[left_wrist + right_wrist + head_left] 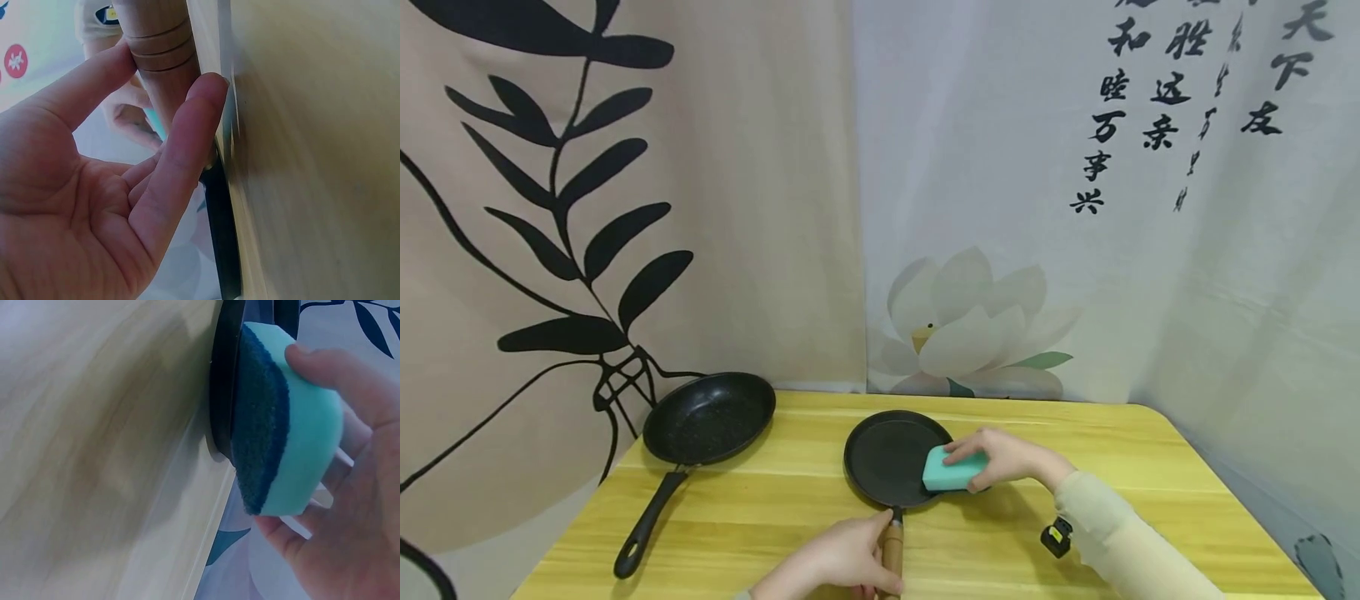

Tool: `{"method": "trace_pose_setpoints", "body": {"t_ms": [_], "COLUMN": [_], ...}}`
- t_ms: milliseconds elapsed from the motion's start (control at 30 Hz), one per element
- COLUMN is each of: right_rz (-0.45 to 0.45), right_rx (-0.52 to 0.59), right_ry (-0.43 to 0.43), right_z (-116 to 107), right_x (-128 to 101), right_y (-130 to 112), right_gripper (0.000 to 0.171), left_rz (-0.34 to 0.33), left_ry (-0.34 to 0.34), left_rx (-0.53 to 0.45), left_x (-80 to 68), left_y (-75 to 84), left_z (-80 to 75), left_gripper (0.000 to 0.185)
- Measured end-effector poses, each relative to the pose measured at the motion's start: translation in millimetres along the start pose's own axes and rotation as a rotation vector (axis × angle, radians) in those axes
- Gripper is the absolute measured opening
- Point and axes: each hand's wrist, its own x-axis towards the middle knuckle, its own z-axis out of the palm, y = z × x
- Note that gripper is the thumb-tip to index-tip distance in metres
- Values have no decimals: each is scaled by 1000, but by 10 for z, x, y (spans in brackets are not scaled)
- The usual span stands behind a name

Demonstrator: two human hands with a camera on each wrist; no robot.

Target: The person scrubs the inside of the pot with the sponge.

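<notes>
A flat black pan (887,457) lies on the table with its wooden handle (892,546) toward me. My left hand (842,552) holds that handle between thumb and fingers; the left wrist view shows the grooved wood (164,53) between them. A turquoise sponge (951,471) with a dark blue scouring side (259,425) rests against the right part of the pan, overhanging its rim. My right hand (1000,458) grips the sponge from above, thumb on one edge and fingers on the other. The scouring side faces the pan.
A deeper black frying pan (711,417) stands at the table's left, its black handle (651,525) pointing to the front left. The yellow wooden table (1150,483) ends at a curtain (775,208) behind. A small black device (1057,537) sits at the right wrist.
</notes>
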Motion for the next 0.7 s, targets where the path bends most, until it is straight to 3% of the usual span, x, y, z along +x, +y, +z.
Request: {"method": "trace_pose_setpoints", "body": {"t_ms": [333,400,600,700], "right_rz": [6,-3,-1,-7], "right_rx": [-3,8,28,34], "right_ry": [-12,-19,-41,-48], "right_z": [-16,-20,-16,-8], "right_x": [21,29,55,59], "right_y": [-11,-14,-25,-38], "right_gripper": [48,47,46,46], "left_rz": [2,-1,31,51], "left_ry": [-23,-44,-96,-108], "left_rx": [-11,-2,-68,-83], "left_x": [18,99,549,676], "left_y": [-6,-133,-862,-1047], "left_z": [-23,-19,55,78], "left_gripper": [89,94,114,116]}}
